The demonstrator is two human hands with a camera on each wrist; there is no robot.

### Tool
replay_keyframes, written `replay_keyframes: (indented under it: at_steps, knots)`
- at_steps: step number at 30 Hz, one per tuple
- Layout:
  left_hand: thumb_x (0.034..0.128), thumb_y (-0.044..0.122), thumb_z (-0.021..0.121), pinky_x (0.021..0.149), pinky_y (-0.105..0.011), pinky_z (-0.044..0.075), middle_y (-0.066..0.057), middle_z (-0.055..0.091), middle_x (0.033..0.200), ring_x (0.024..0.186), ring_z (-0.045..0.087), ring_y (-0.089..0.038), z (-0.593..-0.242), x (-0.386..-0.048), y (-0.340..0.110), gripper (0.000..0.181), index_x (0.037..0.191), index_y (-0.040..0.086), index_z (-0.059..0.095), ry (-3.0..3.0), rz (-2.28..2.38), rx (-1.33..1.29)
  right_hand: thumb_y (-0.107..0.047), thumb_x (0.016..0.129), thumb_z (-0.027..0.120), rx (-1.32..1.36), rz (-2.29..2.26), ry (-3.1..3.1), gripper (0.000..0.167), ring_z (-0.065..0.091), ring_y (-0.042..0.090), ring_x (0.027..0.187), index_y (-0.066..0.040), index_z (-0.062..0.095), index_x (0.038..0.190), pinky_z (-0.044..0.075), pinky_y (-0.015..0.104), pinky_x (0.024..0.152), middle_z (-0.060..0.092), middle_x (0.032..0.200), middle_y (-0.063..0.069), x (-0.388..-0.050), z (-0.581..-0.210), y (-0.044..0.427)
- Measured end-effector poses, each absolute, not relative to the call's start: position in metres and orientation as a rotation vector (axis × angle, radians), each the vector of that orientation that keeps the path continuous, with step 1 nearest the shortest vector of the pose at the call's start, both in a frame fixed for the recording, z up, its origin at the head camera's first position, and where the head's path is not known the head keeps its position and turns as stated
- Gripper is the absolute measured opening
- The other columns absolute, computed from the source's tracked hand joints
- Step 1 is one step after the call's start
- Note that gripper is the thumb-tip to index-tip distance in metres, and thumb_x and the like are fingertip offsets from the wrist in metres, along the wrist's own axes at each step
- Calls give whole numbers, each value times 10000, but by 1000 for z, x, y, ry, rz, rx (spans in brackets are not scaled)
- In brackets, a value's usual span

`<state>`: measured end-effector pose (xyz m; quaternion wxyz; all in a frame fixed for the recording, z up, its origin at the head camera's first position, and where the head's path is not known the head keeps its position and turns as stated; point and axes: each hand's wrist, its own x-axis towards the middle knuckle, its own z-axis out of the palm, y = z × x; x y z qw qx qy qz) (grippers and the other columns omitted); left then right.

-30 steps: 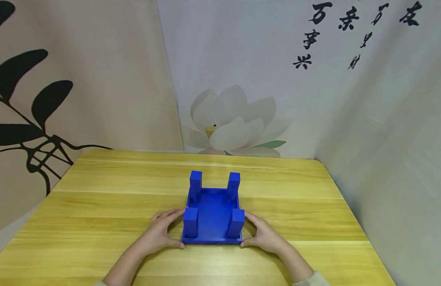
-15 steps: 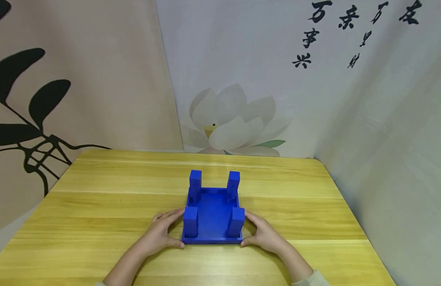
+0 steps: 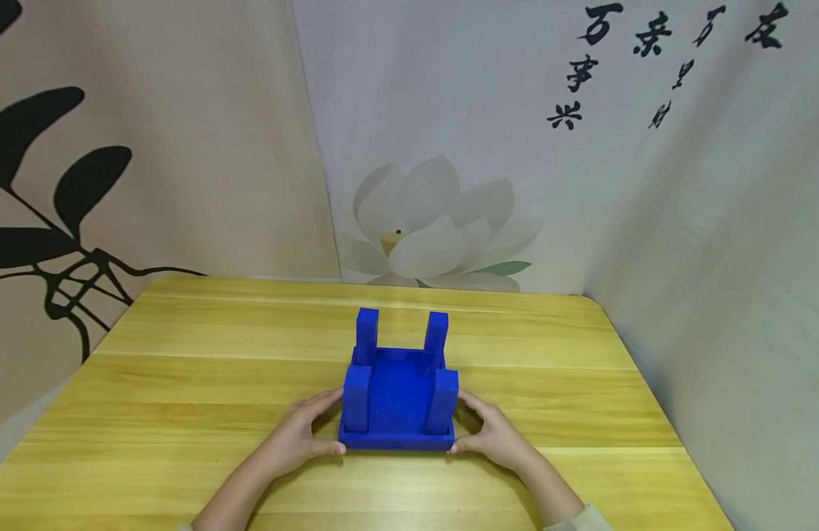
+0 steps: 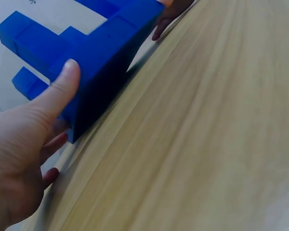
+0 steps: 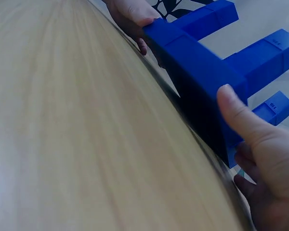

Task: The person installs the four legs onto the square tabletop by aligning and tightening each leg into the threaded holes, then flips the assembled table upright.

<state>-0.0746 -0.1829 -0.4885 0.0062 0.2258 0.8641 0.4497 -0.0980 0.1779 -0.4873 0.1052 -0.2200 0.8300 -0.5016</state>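
A blue square piece like a small toy table lies upside down, its legs pointing up from a shallow rimmed top. My left hand grips its left side, with the thumb on the near face. On the opposite side my right hand holds it in the same way, thumb at the near right corner. In the left wrist view the blue toy table is tilted, its dark flat face showing above the wooden surface. The right wrist view shows the same gap under the toy table. Fingers behind its sides are partly hidden.
The toy table is over a wooden table with visible plank lines. Behind it hangs a pale cloth backdrop with a lotus, dark leaves and written characters. Another cloth runs along the right edge.
Both hands have raised the near side of the toy table slightly, so it tilts away and its legs lean back. Half a second ago it lay flat in their grip.
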Motion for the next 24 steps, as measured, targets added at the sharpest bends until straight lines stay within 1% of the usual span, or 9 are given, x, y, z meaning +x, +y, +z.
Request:
replay_keyframes:
  at_steps: [3,6,8,11,13,17,18,21,24]
  knots:
    - [706,279,826,1013,-588,315,-235,458,1389,1262,415,-433,-486,-74,-181,869,1410,-34,424,2642,1496,715,-86,675,855,-653,-1543,2415,876,409,316,1291,25,407,1420,293,399,1080,492,1382,169,-98,-487,180]
    - [728,248,802,1013,-559,325,-225,459,1390,1266,417,-416,-483,-73,-179,825,1408,-33,428,2622,1567,718,-94,716,821,-726,-1672,2334,829,446,339,1256,60,396,1411,334,423,1050,497,1361,211,-98,-487,181]
    - [732,240,791,1008,-545,336,-207,474,1382,1259,433,-398,-482,-73,-177,796,1397,-31,446,2635,1596,717,-154,749,789,-794,-1751,2287,806,467,370,1230,87,386,1404,369,442,1022,489,1352,250,-98,-487,183]
    - [727,225,789,998,-519,362,-178,502,1364,1241,461,-362,-479,-72,-173,762,1375,-29,479,2654,1640,715,-286,774,730,-869,-1841,2240,803,492,387,1200,90,393,1399,403,474,987,472,1354,279,-97,-487,183]
    - [713,197,796,996,-491,376,-162,514,1356,1230,475,-342,-476,-71,-171,753,1363,-32,493,2660,1661,716,-349,772,695,-894,-1889,2214,819,517,381,1175,101,399,1389,435,438,969,464,1349,299,-97,-486,183]
    - [665,127,826,998,-466,379,-138,525,1348,1214,496,-328,-473,-69,-168,777,1356,-20,504,2662,1698,714,-377,802,666,-884,-1947,2219,805,561,363,1118,136,405,1364,478,355,921,457,1323,347,-95,-485,182]
    - [659,116,833,998,-467,379,-131,530,1344,1210,503,-326,-473,-68,-167,782,1358,-10,507,2659,1710,711,-391,814,655,-874,-1951,2238,800,574,338,1105,135,407,1364,487,322,901,461,1316,351,-95,-485,182]
    - [664,115,849,975,-496,402,-86,567,1310,1184,537,-303,-472,-68,-164,758,1351,40,536,2694,1722,684,-464,847,606,-868,-1943,2334,798,602,289,1058,125,430,1356,512,323,854,495,1279,350,-95,-487,184]
    - [697,53,832,932,-467,458,-43,621,1242,1126,581,-263,-470,-67,-160,653,1305,66,592,2753,1750,654,-509,851,580,-893,-1950,2386,802,613,247,1032,118,461,1337,519,332,841,534,1245,326,-95,-488,185]
